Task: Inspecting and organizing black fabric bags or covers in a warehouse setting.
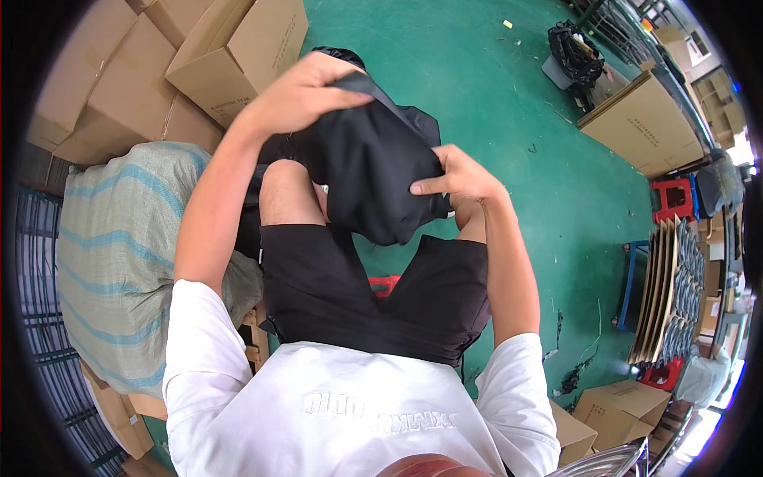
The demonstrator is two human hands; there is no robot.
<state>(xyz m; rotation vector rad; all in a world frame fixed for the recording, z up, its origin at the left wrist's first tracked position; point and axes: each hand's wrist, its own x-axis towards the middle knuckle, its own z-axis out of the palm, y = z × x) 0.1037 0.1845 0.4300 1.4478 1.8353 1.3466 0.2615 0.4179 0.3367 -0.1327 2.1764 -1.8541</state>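
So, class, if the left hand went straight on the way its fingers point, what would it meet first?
The left hand would first meet the black cloth it grips; how the folds lie in depth beyond is hard to judge.

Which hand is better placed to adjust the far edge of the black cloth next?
Probably the left hand: it is at the far upper edge of the black cloth. The right hand is at the cloth's right side, nearer the body, so it would likely need to reach farther.
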